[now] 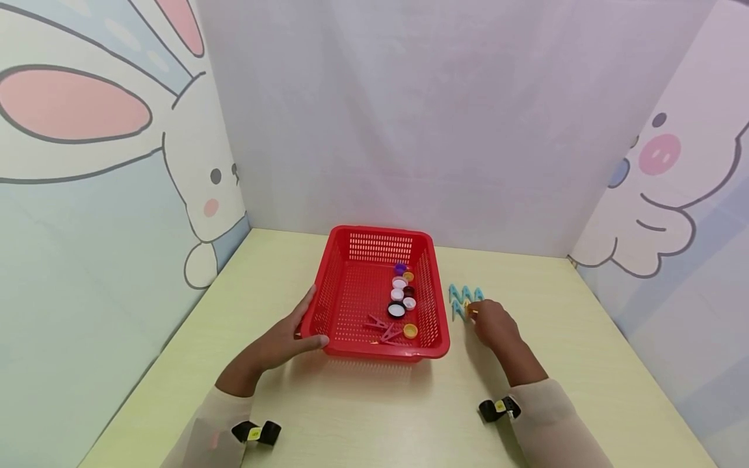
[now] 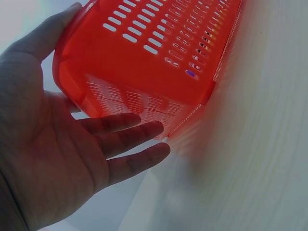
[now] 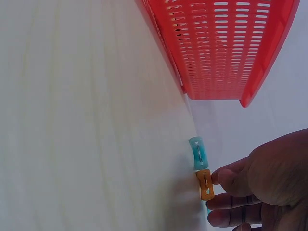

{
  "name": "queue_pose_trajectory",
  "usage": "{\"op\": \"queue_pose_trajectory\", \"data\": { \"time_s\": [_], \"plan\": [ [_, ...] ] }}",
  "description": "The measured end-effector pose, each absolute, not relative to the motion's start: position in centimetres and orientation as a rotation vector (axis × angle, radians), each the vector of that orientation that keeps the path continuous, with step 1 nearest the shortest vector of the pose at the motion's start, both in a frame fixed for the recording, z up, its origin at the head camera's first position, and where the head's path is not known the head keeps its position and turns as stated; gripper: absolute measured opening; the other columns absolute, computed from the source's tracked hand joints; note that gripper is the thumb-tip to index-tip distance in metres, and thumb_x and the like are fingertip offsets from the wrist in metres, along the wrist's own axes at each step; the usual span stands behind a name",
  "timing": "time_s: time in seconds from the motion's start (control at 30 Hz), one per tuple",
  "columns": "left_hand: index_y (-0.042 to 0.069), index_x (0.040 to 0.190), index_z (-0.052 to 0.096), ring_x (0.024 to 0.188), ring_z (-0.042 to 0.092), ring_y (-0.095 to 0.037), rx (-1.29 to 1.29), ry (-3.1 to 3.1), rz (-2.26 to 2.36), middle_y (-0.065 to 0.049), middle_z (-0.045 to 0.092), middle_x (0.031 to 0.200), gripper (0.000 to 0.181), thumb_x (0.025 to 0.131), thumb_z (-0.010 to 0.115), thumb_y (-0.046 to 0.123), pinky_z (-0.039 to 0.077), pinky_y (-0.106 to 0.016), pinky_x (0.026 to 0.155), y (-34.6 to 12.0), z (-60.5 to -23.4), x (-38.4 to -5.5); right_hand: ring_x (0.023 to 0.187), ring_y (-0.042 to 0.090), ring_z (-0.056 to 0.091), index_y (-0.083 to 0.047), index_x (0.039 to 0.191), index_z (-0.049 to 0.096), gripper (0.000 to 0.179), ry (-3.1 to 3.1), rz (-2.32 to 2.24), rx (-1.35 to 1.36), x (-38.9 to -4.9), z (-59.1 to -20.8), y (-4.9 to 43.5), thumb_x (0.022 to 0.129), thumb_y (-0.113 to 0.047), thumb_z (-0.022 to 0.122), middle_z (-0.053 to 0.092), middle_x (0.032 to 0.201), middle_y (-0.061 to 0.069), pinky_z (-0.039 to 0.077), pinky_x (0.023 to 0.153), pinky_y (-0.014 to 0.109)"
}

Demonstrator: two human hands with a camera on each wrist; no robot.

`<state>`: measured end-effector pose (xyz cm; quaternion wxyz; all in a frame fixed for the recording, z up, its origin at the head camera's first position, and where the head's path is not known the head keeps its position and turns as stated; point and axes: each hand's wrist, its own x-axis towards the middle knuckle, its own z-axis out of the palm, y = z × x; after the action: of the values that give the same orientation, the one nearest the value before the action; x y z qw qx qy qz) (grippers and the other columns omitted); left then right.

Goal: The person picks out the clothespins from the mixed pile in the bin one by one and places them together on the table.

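My left hand (image 1: 281, 341) rests at the near left corner of a red plastic basket (image 1: 435, 273). Its thumb lies over the front rim; in the left wrist view, three loosely straight fingers (image 2: 134, 137) extend beside the outer wall. To the right of the basket, my right hand (image 1: 494, 325) pinches an orange-yellow clothespin (image 3: 206, 185) between thumb and fingers, close to the tabletop. Beside it are several teal clothespins (image 1: 466, 293), one of which (image 3: 198, 153) lines up with the orange one in the right wrist view.
Inside the basket are pink clothespins (image 1: 389, 333) and several round caps, among them a black-rimmed one (image 1: 396, 310), a yellow one (image 1: 410, 331) and a purple one (image 1: 400, 268). The pale table (image 1: 374, 416) meets a white wall behind and cartoon-printed walls on both sides.
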<state>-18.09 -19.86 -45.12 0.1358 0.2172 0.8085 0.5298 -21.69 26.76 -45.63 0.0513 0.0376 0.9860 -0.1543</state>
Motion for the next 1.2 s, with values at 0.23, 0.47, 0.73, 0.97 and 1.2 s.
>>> {"op": "queue_pose_trajectory", "data": {
  "time_s": [0.23, 0.47, 0.73, 0.97, 1.2],
  "plan": [
    [0.023, 0.177, -0.003, 0.145, 0.050, -0.044, 0.616, 2.352, 1.527, -0.022, 0.035, 0.169, 0.128, 0.089, 0.087, 0.042, 0.067, -0.045, 0.098, -19.8, -45.1, -18.1, 0.091, 0.030, 0.061, -0.006, 0.132, 0.077, 0.032, 3.005, -0.444, 0.087, -21.8, -45.8, 27.1, 0.106, -0.003, 0.058, 0.074, 0.132, 0.024, 0.046, 0.060, 0.031],
    [0.023, 0.177, -0.003, 0.146, 0.049, -0.045, 0.628, 2.338, 1.538, -0.023, 0.034, 0.169, 0.127, 0.089, 0.087, 0.040, 0.067, -0.045, 0.098, -19.8, -45.2, -18.0, 0.096, 0.030, 0.063, -0.004, 0.136, 0.074, 0.034, 2.990, -0.444, 0.103, -21.7, -45.8, 27.0, 0.105, -0.002, 0.061, 0.073, 0.135, 0.025, 0.050, 0.062, 0.031],
    [0.023, 0.177, -0.003, 0.146, 0.049, -0.044, 0.617, 2.340, 1.535, -0.022, 0.035, 0.169, 0.127, 0.090, 0.088, 0.039, 0.067, -0.045, 0.097, -19.9, -45.2, -18.1, 0.106, 0.036, 0.071, -0.002, 0.145, 0.068, 0.040, 3.006, -0.458, 0.143, -21.5, -45.3, 26.9, 0.105, -0.005, 0.062, 0.072, 0.138, 0.027, 0.057, 0.064, 0.035],
    [0.024, 0.177, -0.004, 0.146, 0.049, -0.044, 0.615, 2.342, 1.533, -0.022, 0.036, 0.168, 0.127, 0.090, 0.088, 0.039, 0.067, -0.045, 0.097, -20.0, -45.3, -18.1, 0.106, 0.037, 0.073, 0.000, 0.148, 0.064, 0.046, 3.032, -0.415, 0.142, -21.3, -44.5, 26.9, 0.102, -0.004, 0.066, 0.071, 0.139, 0.028, 0.062, 0.069, 0.045],
    [0.023, 0.177, -0.003, 0.145, 0.050, -0.044, 0.622, 2.337, 1.543, -0.022, 0.037, 0.167, 0.127, 0.090, 0.088, 0.038, 0.067, -0.044, 0.097, -19.8, -45.2, -18.0, 0.098, 0.036, 0.074, 0.000, 0.150, 0.062, 0.047, 3.099, -0.428, 0.105, -20.9, -43.4, 26.2, 0.103, -0.005, 0.067, 0.070, 0.133, 0.029, 0.059, 0.061, 0.041]
  ]
}}
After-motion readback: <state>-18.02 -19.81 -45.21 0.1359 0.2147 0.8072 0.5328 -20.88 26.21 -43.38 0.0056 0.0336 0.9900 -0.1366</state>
